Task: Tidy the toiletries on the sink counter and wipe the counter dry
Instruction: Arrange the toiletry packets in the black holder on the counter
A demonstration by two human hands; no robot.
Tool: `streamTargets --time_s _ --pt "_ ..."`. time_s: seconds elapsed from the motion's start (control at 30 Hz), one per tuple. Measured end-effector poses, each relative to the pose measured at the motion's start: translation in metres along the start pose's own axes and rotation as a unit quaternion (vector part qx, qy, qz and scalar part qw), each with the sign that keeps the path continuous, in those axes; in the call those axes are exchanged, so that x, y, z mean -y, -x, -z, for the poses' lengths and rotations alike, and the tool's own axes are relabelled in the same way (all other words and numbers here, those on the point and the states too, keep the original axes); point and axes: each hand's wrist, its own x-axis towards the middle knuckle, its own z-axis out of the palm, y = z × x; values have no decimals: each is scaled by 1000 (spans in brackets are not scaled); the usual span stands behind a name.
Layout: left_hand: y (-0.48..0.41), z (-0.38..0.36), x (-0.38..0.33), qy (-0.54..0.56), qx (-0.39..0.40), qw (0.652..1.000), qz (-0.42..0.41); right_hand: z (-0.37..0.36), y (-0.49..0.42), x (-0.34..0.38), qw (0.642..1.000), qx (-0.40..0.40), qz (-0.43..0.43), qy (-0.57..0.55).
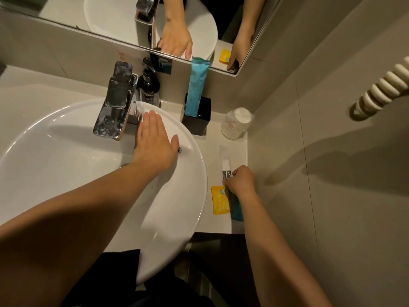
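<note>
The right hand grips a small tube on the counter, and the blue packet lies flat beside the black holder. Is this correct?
Not quite. In the head view the blue packet stands upright inside the black holder, not flat beside it. The right hand does grip the small tube on the counter.

Beige tiled walls, mirror above

Your counter was a pale beige slab running along the wall under the mirror. White round basin sat on it and took most of the width. Behind the basin: dark pump bottle, just beside the faucet base. Right of that, a black square holder with a teal packet standing in it. Near the right edge, an upside-down wrapped cup. Closer to you, on the narrow strip: clear-wrapped small item, yellow sachet, teal packet touching the sachet.
</note>
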Motion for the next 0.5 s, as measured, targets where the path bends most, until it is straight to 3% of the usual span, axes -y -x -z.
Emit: streamTargets --time_s 0.13,0.3,0.5 --pt "1 1 -1 3 5 1000 2 2 -6 0 1000 6 10 -16" --pt "1 3 -1 16 4 1000 -2 23 4 13 987 -56 58 -142" --pt "3 5 -2 25 4 1000 -7 83 32 78 917 -112 202 -326"
